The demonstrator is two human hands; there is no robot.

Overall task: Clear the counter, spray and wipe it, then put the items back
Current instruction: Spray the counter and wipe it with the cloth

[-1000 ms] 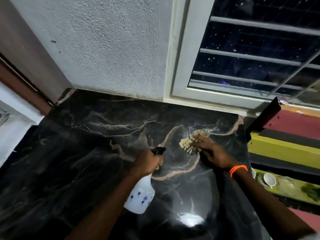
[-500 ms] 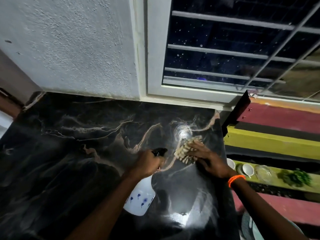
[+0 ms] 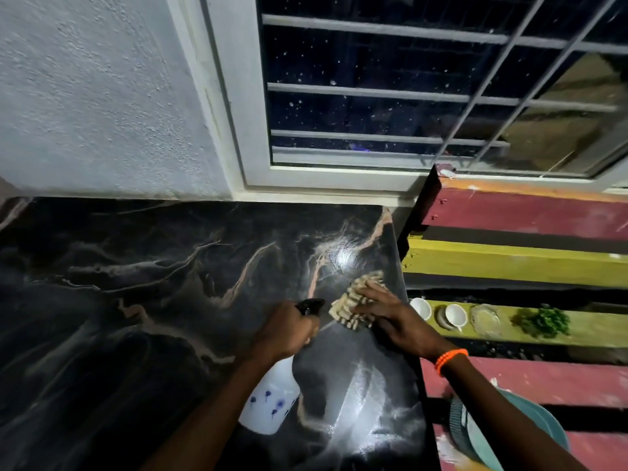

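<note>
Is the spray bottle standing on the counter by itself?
No, the left hand grips the spray bottle by its neck, tilted above the counter.

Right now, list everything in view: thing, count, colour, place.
counter: one, black marble with tan veins, below the wall, bare apart from the bottle, the cloth and the hands.
spray bottle: one, white with blue flower prints, black nozzle, in the left grip.
cloth: one, beige, nubby, on the counter's right edge under the right hand.
cups: two, white, on the yellow-green ledge right of the counter.
glass dish: one, clear, beside the cups.
green herbs: one bunch, same ledge.
window: one, white frame, barred, dark outside.
left hand: one, closed on the bottle.
right hand: one, orange bead bracelet, pressing the cloth.
</note>
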